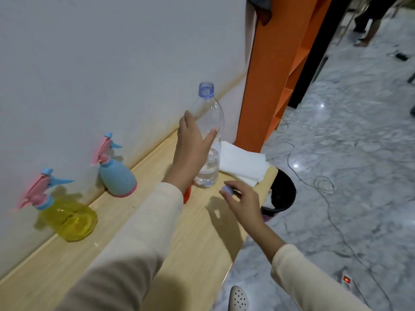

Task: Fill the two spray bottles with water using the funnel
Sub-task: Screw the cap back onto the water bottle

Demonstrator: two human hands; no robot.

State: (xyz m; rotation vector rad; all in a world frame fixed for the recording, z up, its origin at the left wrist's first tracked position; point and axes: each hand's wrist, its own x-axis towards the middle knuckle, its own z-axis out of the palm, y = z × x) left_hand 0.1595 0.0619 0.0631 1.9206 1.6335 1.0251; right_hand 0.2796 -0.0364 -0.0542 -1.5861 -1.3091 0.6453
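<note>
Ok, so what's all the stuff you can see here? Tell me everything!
yellow spray bottle: 1, pink-and-blue head, on table by wall
blue spray bottle: 1, pink base and head, on table by wall
water bottle: 1, clear, uncapped, some water inside, upright on table
cap: 1, pale purple, in right hand
orange thing: 1, mostly hidden behind left wrist
napkins: 1 stack, white, table's far end
bin: 1, black, floor beside table
table: 1, light wood
left hand: grips water bottle
right hand: pinches cap
</note>
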